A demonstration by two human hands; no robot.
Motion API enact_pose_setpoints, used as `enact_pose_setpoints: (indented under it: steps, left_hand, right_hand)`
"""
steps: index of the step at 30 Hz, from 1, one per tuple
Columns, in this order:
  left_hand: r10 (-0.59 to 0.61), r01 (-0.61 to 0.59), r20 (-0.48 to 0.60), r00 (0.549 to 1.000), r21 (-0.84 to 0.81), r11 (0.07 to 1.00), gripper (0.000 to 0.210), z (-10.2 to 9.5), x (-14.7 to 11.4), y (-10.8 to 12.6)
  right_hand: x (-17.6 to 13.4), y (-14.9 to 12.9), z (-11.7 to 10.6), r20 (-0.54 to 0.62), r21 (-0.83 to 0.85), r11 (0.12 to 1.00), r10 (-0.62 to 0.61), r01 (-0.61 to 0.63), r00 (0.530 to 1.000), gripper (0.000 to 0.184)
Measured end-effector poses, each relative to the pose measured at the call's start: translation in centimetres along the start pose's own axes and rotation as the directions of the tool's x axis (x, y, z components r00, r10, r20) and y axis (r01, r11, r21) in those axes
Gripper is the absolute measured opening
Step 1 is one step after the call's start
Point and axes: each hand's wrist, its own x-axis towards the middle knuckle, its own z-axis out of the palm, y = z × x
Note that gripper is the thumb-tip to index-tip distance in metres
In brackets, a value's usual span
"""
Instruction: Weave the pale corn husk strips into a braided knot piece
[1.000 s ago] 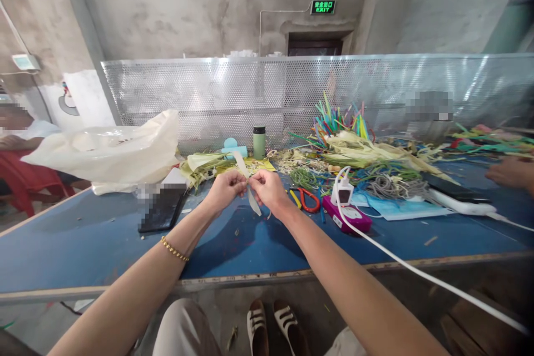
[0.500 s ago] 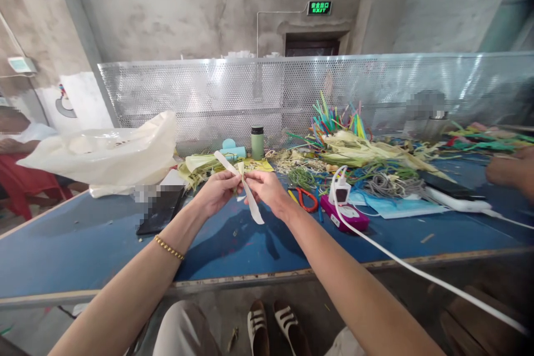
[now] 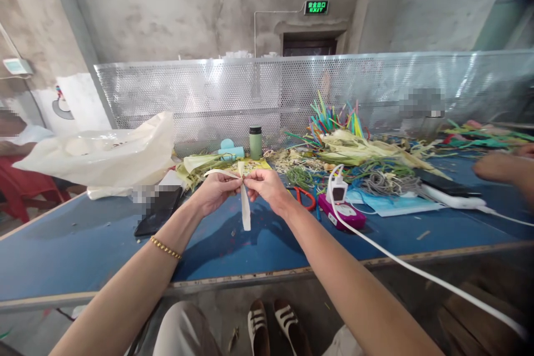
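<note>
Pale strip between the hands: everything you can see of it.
The pale strip is thin, flat and cream-white, like husk or ribbon; the exact material is unclear. One tail hangs almost straight down to a blunt end, seen against the blue table. Another bends leftward over the left grip, and a short piece stands upright above the fingertips. The left grip and right grip pinch it where these parts meet; fingers hide whether it's knotted or one piece.

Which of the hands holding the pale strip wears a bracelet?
The left hand: a golden beaded bracelet circles its forearm; the right hand has none.
</note>
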Motion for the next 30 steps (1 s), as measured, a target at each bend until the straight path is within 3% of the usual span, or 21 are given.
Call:
enact_pose_setpoints:
  steps: [9, 17, 30]
  left_hand:
    - [0.012, -0.006, -0.085, 0.996, 0.073, 0.997, 0.019, -0.1, 0.1, -0.2]
    - [-0.096, 0.094, -0.119, 0.988, -0.02, 0.995, 0.016, 0.3, 0.1, -0.5]
    - [-0.137, 0.131, -0.081, 0.987, -0.077, 0.988, 0.007, 0.0, -0.1, 0.2]
  right_hand:
    - [0.2, 0.3, -0.1, -0.005, 0.02, 0.999, 0.037, -0.037, 0.999, 0.005]
    - [0.4, 1.1, -0.1, -0.09, -0.158, 0.987, -0.021, 0.007, 0.996, 0.01]
    - [0.6, 1.7, -0.2, -0.069, -0.212, 0.975, -0.084, 0.068, 0.994, 0.009]
